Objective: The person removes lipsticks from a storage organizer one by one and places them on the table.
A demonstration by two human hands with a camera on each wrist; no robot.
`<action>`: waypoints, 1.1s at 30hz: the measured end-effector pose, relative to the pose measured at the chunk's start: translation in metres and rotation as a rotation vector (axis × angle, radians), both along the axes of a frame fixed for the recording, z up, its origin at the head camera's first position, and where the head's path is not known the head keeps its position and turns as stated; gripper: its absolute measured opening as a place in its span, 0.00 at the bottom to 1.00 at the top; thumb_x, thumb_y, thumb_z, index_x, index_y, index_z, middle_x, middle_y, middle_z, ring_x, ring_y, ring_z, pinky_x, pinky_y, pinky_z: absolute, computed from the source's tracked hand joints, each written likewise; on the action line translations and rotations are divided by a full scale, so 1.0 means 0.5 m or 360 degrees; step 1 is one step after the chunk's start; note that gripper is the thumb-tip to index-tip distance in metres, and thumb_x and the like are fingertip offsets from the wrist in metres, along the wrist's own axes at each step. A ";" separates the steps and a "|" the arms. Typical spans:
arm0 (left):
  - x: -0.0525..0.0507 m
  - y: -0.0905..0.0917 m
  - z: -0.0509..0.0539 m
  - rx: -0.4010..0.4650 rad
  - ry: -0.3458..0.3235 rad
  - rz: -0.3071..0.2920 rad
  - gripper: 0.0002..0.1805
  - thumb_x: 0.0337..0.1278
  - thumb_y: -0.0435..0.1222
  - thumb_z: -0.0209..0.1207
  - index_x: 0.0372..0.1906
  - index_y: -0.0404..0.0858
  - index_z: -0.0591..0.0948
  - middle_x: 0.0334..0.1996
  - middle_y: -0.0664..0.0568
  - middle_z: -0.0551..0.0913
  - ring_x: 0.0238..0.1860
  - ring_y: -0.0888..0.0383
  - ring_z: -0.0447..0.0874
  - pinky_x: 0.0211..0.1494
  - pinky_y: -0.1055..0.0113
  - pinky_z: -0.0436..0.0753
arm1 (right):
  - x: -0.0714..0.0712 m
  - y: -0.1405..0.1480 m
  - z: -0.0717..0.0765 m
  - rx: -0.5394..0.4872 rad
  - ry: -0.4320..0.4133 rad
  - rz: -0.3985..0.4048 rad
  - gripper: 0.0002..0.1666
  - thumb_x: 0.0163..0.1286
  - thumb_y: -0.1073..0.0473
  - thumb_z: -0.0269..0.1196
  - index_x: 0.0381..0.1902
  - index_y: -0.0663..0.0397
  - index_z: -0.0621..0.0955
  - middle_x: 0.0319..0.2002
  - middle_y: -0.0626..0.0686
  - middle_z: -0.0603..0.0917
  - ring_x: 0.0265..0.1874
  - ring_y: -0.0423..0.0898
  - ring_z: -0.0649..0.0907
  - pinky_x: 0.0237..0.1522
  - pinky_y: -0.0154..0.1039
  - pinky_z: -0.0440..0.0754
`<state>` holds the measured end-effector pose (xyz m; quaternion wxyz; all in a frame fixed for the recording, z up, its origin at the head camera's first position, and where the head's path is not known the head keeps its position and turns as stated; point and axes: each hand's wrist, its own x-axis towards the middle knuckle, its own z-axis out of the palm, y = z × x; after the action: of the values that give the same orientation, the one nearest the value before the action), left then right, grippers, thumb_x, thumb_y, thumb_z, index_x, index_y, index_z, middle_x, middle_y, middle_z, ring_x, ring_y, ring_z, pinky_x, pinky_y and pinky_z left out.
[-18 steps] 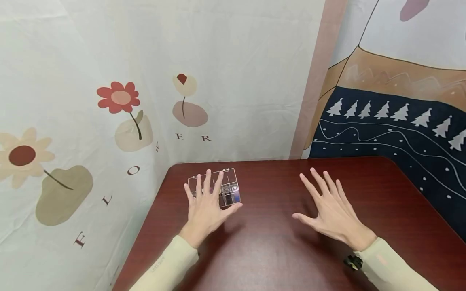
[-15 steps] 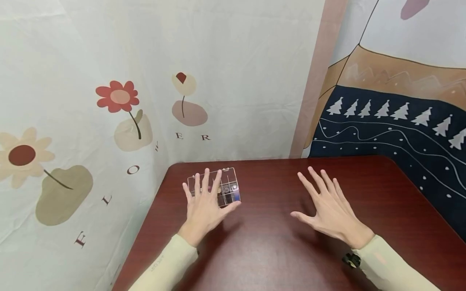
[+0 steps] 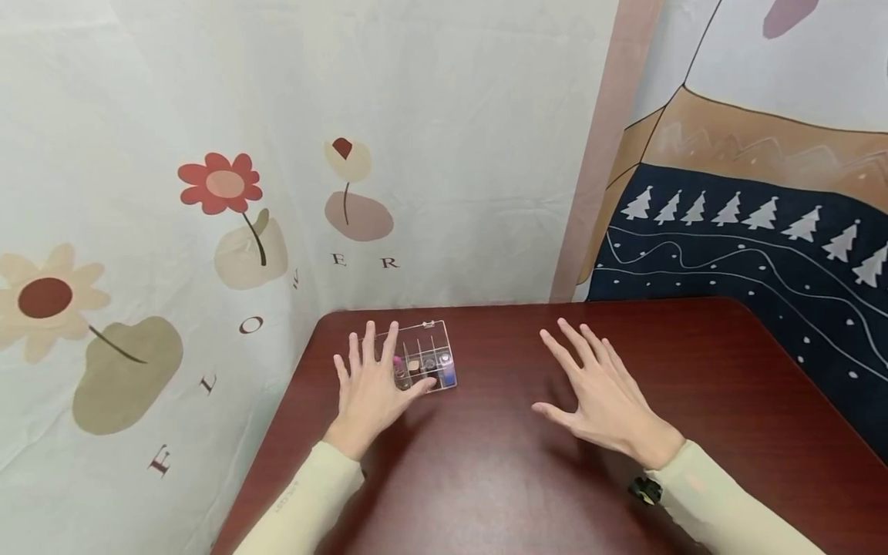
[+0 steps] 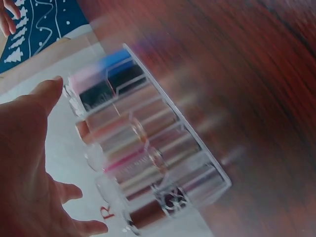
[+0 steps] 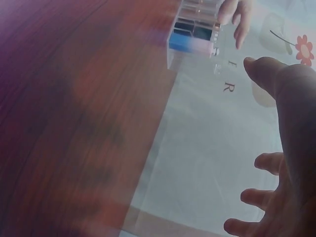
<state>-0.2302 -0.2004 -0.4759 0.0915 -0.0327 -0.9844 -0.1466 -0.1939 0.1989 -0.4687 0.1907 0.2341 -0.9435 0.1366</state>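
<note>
I see the left grip (image 3: 370, 395) spread wide near a clear compartmented case (image 3: 425, 359). The right grip (image 3: 605, 401), digits likewise apart, hangs empty above the desk (image 3: 486, 470).

left sleeve (image 3: 298, 501): long, pale yellow-green, small blurred lettering (image 3: 286, 496) | right sleeve (image 3: 735, 505): same colour, faint orange patch (image 3: 696, 482) | right wrist: black device (image 3: 644, 488), yellowish fleck

A clear rectangular plastic box (image 4: 178, 115), divided into compartments holding small coloured tubes (image 4: 102, 68), sits just beyond my left hand (image 3: 368, 395).
</note>
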 end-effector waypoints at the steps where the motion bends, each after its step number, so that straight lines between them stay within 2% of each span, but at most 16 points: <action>1: -0.003 -0.005 0.000 0.0014 -0.0015 0.0000 0.72 0.62 0.77 0.71 0.99 0.55 0.48 0.98 0.37 0.43 0.97 0.25 0.38 0.94 0.17 0.48 | -0.002 -0.005 0.001 0.0001 0.0003 0.0009 0.68 0.70 0.26 0.78 0.97 0.36 0.59 0.95 0.59 0.61 0.90 0.75 0.67 0.86 0.82 0.68; 3: -0.009 -0.014 -0.003 0.0027 -0.0019 -0.0002 0.72 0.63 0.75 0.73 0.99 0.54 0.48 0.98 0.36 0.44 0.97 0.25 0.38 0.91 0.21 0.63 | -0.005 -0.014 0.003 0.0004 -0.0001 0.0023 0.68 0.71 0.26 0.78 0.97 0.36 0.59 0.95 0.59 0.61 0.90 0.74 0.67 0.86 0.81 0.68; 6: -0.014 -0.022 -0.007 0.0023 -0.0001 -0.0018 0.71 0.63 0.70 0.77 0.99 0.51 0.51 0.96 0.34 0.48 0.97 0.25 0.41 0.79 0.26 0.84 | -0.009 -0.027 0.003 0.0015 0.0008 0.0047 0.67 0.71 0.27 0.78 0.97 0.37 0.59 0.95 0.59 0.61 0.90 0.74 0.68 0.86 0.80 0.70; 9: -0.016 -0.027 -0.012 0.0017 0.0063 -0.0040 0.68 0.63 0.64 0.82 0.97 0.45 0.57 0.93 0.32 0.56 0.95 0.24 0.48 0.66 0.30 0.92 | -0.014 -0.039 0.004 0.0024 0.0030 0.0074 0.67 0.71 0.27 0.78 0.97 0.38 0.61 0.94 0.59 0.62 0.89 0.74 0.69 0.85 0.78 0.72; 16: -0.022 -0.043 -0.015 0.0005 0.0192 -0.0092 0.65 0.57 0.54 0.89 0.93 0.39 0.66 0.87 0.33 0.67 0.91 0.24 0.59 0.60 0.36 0.97 | -0.028 -0.072 0.007 0.0027 0.0052 0.0139 0.66 0.70 0.28 0.79 0.96 0.39 0.64 0.94 0.58 0.63 0.89 0.72 0.71 0.83 0.75 0.78; 25: -0.023 -0.051 -0.014 0.0090 0.0157 -0.0102 0.64 0.52 0.50 0.92 0.91 0.44 0.70 0.87 0.41 0.70 0.91 0.30 0.60 0.50 0.34 0.97 | -0.042 -0.116 0.008 0.0029 -0.0002 0.0221 0.62 0.71 0.32 0.81 0.94 0.41 0.67 0.94 0.58 0.64 0.88 0.71 0.72 0.80 0.72 0.82; 33: -0.022 -0.045 -0.020 0.0117 0.0201 -0.0172 0.65 0.45 0.52 0.94 0.89 0.46 0.74 0.86 0.43 0.73 0.89 0.32 0.64 0.48 0.34 0.97 | -0.060 -0.158 0.003 0.0036 -0.0041 0.0296 0.61 0.72 0.37 0.82 0.94 0.42 0.67 0.93 0.59 0.65 0.87 0.70 0.75 0.75 0.71 0.86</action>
<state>-0.2412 -0.2229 -0.4857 0.1465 -0.0916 -0.9674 -0.1850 -0.2240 0.1197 -0.4674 0.1624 0.3212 -0.9215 0.1459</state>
